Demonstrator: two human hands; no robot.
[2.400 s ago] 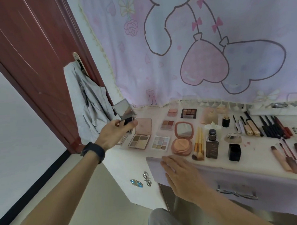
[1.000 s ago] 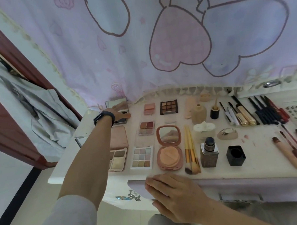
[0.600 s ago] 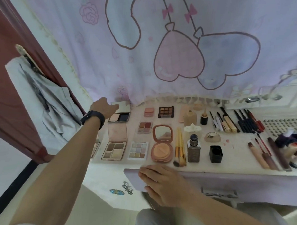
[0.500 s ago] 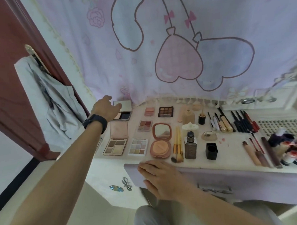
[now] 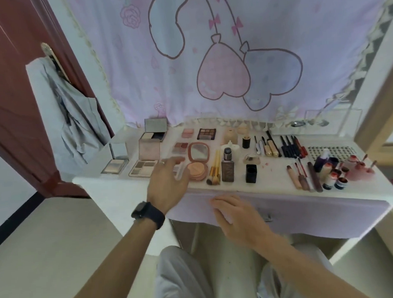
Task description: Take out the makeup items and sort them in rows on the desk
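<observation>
Palettes [image 5: 144,168] and pencils [image 5: 290,146] lie in rows on the surface [image 5: 271,180]; little seems left. Left hand [image 5: 167,181] hovers empty, fingers spread; right hand [image 5: 236,217] rests flat on the drawer [image 5: 311,218].

On my desk [image 5: 116,188], the palettes [image 5: 144,168] lie in rows at the left, the mirrored compact [image 5: 154,133] behind them, just before the curtain [image 5: 232,57]. The round compact [image 5: 197,163] sits at centre, with brushes [image 5: 214,170], bottle [image 5: 228,170] and square pot [image 5: 251,173] in line to its right, and pencils [image 5: 292,145] farther back. My left hand [image 5: 167,179] hovers over the front row; my right hand [image 5: 234,217] rests on the drawer front [image 5: 318,218] below.
</observation>
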